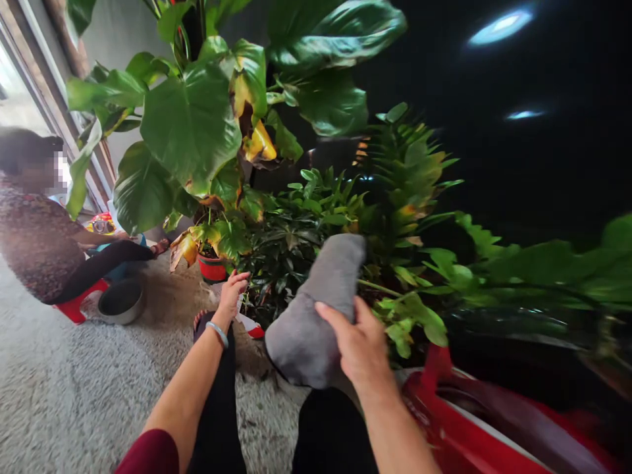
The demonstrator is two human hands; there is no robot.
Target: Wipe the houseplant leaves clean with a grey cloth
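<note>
Nearest the camera, at six o'clock, two knees in black cloth are seen, with a maroon sleeve (151, 454) at the lower left. A soft grey cloth (316, 309), thick and rounded like a bundled towel, is gripped by the right hand (360, 345); the thumb is laid across its lower part and the fingers are curled behind it. The cloth is held up at the centre of view, in front of low, dark, glossy leaves. The left hand (232, 293), with a pale bangle (218, 332) at the wrist, is stretched toward eleven o'clock, its fingers loosely bent at the edge of the foliage; whether anything is pinched cannot be told. Just beyond it a small red pot (212, 268) is set on rough, speckled floor (74, 388). Broad, heart-shaped leaves (190, 125), some yellowed, are spread at twelve o'clock. At nine o'clock another person (39, 243) is seated on a red stool (76, 306) beside a round metal bowl (121, 301). A smooth red rim (474, 428) is blurred at four o'clock.
</note>
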